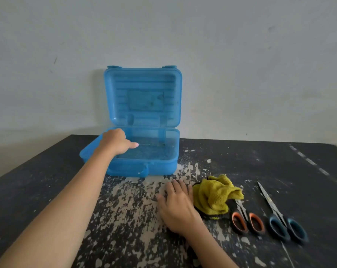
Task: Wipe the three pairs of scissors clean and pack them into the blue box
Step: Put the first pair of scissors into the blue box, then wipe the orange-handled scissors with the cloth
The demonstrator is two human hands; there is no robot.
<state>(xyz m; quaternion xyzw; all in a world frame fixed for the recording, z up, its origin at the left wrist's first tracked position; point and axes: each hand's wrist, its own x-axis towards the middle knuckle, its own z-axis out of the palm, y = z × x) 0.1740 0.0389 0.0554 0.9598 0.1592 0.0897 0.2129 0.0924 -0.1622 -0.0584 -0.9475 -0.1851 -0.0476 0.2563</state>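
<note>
The blue box [144, 166] stands open at the back of the table, with its lid [142, 97] upright against the wall. My left hand [115, 141] reaches into the box's tray, fingers curled down. It holds a pair of scissors whose thin blade [152, 144] points right; the handles are hidden under the hand. My right hand [178, 206] lies flat on the table, touching the left side of a crumpled yellow cloth [216, 194]. To the cloth's right lie orange-handled scissors [247, 221], blades partly under the cloth, and blue-handled scissors [279, 215], both shut.
The dark table top [125, 209] is worn, with pale flaking patches in front of the box. A plain wall rises right behind the table. The table's left edge runs diagonally from the box toward the lower left.
</note>
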